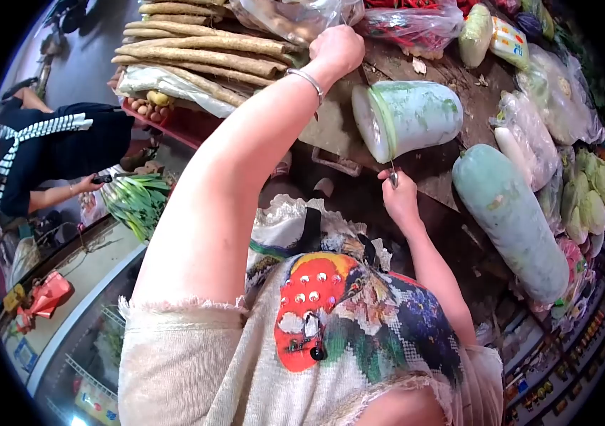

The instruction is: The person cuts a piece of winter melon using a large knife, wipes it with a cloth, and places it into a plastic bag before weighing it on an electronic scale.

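The cut winter melon (423, 113) lies on its side on the brown surface (391, 69), its pale cut face to the left and a light green band running round it near that end. Just below the melon's left end, the right hand (402, 195) has its fingers wrapped closely round a slim metal tool (393, 179), whose thin line reaches up to the melon's lower edge. Above and to the left of the melon, the left hand (338, 51), with a bracelet (308, 83) at the wrist, has its fingers curled narrow beside a clear plastic bag (284, 15); I cannot tell what, if anything, they hold. Long brown roots (210, 55) are stacked farther left of the melon, and bagged red peppers (416, 21) lie above it. To its lower right rests a whole winter melon (508, 213), with pale leafy vegetables (590, 195) beyond. Well apart to the melon's left, another person (68, 153) in dark clothing holds a small dark object (100, 179) near a bunch of green stalks (139, 202).
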